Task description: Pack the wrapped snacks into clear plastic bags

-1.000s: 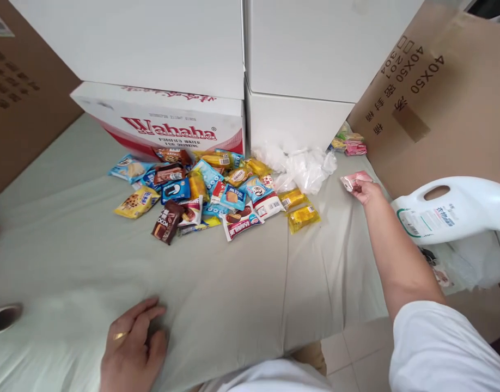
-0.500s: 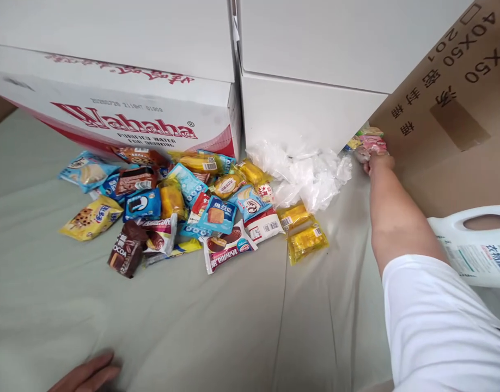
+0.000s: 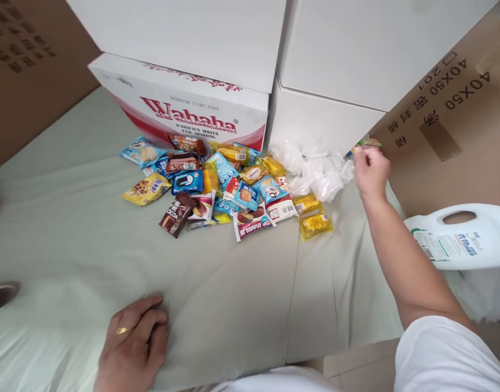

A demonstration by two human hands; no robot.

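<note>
My right hand [image 3: 371,170] is stretched to the far right, its fingers pinched together beside small coloured packets [image 3: 368,144] in the corner. Whatever may be between the fingertips is hidden. Left of that hand, crumpled clear plastic bags [image 3: 325,174] lie against the white box. My left hand [image 3: 133,343], with a gold ring, rests on the cloth near the front edge. Its fingers are loosely bent and slightly apart, holding nothing. Ahead of it is a heap of wrapped snacks, including a brown cocoa packet [image 3: 177,214], a yellow cookie packet [image 3: 147,188] and yellow-wrapped pieces [image 3: 316,225].
A Wahaha water carton [image 3: 193,111] and white boxes [image 3: 331,117] stand behind the snacks. Brown cardboard [image 3: 441,130] walls the right side, more [image 3: 41,71] the left. A white detergent bottle [image 3: 458,237] lies at right; a roll [image 3: 0,296] is at left. Pale green cloth [image 3: 233,294] covers the surface.
The view has swung left and drawn back. My right hand has come up slightly from the corner packets toward me. More of my left hand shows, its fingers now more bent.
</note>
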